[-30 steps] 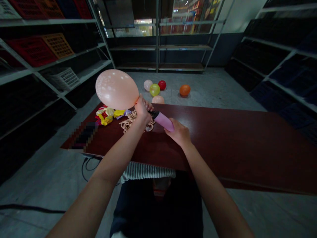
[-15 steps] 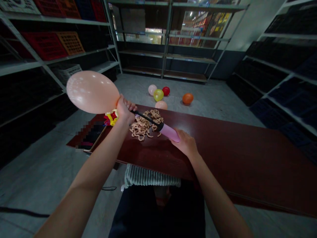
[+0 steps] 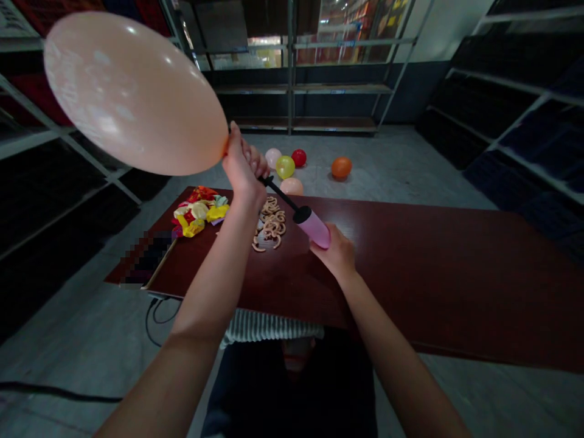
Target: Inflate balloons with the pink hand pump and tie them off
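Where the left hand (image 3: 243,167) grips, a peach balloon (image 3: 128,94) bulges — up-left.

The peach balloon (image 3: 132,94) has been inflated to a markedly larger size than in the earlier views. The left hand (image 3: 241,167), closed around the balloon neck, has been raised higher above the tabletop (image 3: 433,286). The black hose (image 3: 278,193) from the pink pump barrel (image 3: 314,226) is now inclined more steeply. The flat coloured balloons (image 3: 196,213) are more fully exposed.
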Demonstrator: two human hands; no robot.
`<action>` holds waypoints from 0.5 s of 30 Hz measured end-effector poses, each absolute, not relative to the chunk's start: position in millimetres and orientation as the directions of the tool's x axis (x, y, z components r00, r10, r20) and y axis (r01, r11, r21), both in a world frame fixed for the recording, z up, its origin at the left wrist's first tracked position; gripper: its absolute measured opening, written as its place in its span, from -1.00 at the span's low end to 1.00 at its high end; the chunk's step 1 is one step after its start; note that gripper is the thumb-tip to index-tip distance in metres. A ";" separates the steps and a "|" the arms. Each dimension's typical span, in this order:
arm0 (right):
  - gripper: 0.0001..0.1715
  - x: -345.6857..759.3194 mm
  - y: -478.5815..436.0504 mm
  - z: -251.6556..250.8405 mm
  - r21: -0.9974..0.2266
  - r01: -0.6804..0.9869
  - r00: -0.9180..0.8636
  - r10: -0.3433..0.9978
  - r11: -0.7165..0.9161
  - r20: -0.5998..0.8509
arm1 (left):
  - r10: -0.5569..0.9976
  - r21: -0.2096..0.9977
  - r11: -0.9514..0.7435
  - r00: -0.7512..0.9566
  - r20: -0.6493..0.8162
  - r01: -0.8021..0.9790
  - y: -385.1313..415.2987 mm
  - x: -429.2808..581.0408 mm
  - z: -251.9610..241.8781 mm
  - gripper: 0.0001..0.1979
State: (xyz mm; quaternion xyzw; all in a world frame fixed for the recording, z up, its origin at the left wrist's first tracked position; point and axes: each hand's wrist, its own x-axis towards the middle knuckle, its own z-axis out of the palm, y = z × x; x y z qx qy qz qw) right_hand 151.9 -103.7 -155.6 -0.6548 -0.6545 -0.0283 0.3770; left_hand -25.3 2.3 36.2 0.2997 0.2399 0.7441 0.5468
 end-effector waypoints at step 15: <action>-0.51 148.3 -103.8 -149.1 -0.501 0.863 0.215 0.846 0.069 0.487 | 0.998 0.696 -0.062 -0.062 0.025 -0.715 -20.3 39.9 -22.6 -0.45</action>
